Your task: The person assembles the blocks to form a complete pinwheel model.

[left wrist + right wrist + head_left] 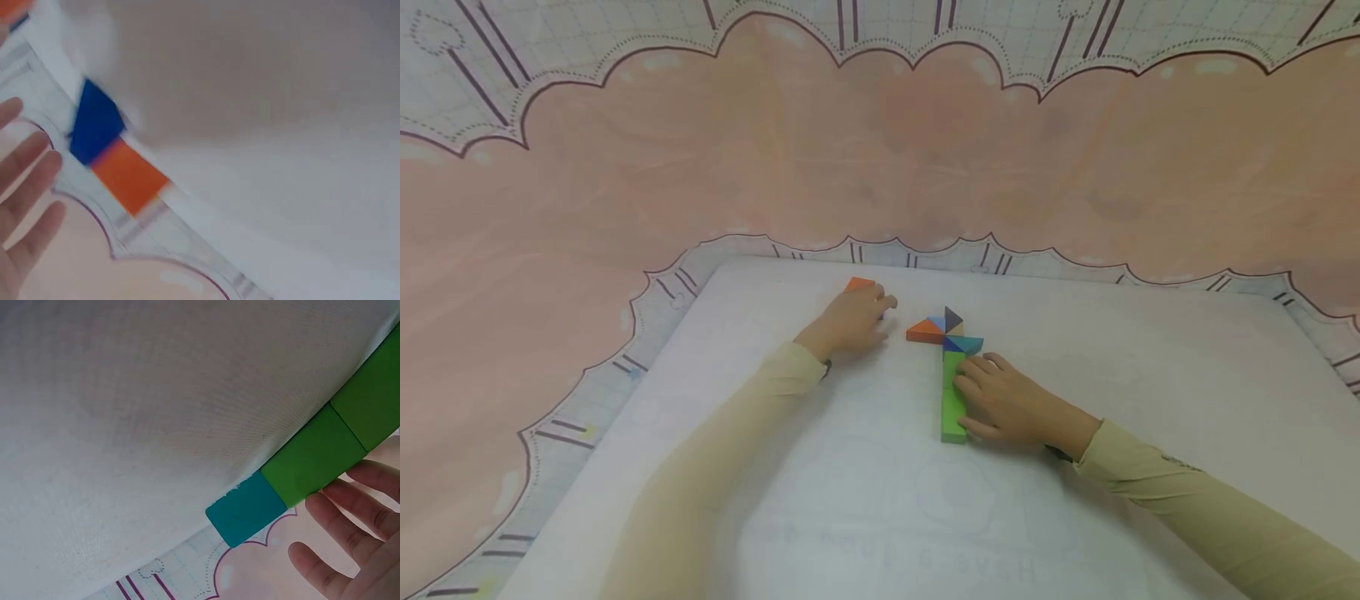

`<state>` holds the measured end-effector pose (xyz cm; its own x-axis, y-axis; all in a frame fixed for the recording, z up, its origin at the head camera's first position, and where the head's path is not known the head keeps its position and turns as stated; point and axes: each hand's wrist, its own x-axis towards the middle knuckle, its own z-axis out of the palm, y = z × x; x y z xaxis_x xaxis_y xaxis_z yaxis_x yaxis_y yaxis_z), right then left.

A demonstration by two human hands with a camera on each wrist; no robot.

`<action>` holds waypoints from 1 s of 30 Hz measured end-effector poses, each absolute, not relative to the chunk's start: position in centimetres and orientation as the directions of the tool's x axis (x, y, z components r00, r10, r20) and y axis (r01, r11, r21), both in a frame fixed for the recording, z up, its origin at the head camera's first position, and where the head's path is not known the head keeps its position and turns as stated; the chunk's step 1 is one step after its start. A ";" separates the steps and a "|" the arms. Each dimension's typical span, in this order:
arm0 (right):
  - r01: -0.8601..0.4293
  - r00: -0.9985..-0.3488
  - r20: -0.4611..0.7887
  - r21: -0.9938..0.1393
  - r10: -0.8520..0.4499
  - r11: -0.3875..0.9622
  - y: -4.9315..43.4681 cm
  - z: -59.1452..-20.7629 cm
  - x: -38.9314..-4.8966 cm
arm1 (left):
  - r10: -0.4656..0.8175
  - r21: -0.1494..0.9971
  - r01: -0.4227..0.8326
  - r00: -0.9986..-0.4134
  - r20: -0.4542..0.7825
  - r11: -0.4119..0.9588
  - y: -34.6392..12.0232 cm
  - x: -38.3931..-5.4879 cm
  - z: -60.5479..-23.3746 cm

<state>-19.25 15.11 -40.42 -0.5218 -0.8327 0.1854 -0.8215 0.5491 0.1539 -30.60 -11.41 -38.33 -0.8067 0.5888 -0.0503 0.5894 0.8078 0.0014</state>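
Note:
In the head view my left hand (852,321) hovers by an orange block (859,284) at the table's far side and partly hides it. The left wrist view shows its fingers (28,187) extended, apart from a blue block (99,125) and an orange block (131,178) that lie together. My right hand (1011,400) rests beside a bar of green blocks (953,408), fingertips touching its right side. Above the bar sits a pinwheel of triangles: orange (927,333), dark grey (952,320), teal (972,344), light blue, beige and dark blue.
A white tabletop (835,467) with faint lettering lies beneath the blocks. Its far edge meets a pink cloth (880,158) with scalloped outlines. In the left wrist view, another orange piece (12,9) shows at the top left corner, cut off by the frame.

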 end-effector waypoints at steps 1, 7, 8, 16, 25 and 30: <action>-0.821 -0.522 0.186 0.155 -0.833 0.549 15.1 -40.5 -19.3 | 0.581 0.003 0.582 -0.812 -0.049 0.813 -11.9 -30.8 -38.2; -0.817 -0.530 0.181 0.151 -0.828 0.556 15.2 -40.7 -19.3 | 0.556 0.029 0.556 -0.831 0.007 0.830 -14.3 -31.7 -37.6; -0.817 -0.531 0.181 0.149 -0.828 0.556 15.2 -40.7 -19.3 | 0.558 0.031 0.559 -0.829 0.021 0.829 -14.6 -31.8 -37.7; -0.815 -0.536 0.166 0.154 -0.828 0.558 15.1 -40.6 -19.3 | 0.538 0.015 0.538 -0.843 0.020 0.843 -15.9 -32.5 -39.1; -0.815 -0.528 0.179 0.166 -0.830 0.554 15.1 -40.6 -19.3 | 0.536 -0.001 0.537 -0.843 0.035 0.844 -15.6 -32.6 -39.0; -0.815 -0.530 0.179 0.161 -0.829 0.556 15.2 -40.5 -19.3 | 0.463 0.021 0.463 -0.886 -0.006 0.886 -15.7 -33.1 -38.8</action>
<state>-19.34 15.15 -40.54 -0.5302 -0.8288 0.1789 -0.8153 0.5563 0.1606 -33.05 -15.73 -38.76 -0.8863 0.4631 -0.0062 0.4629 0.8861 0.0212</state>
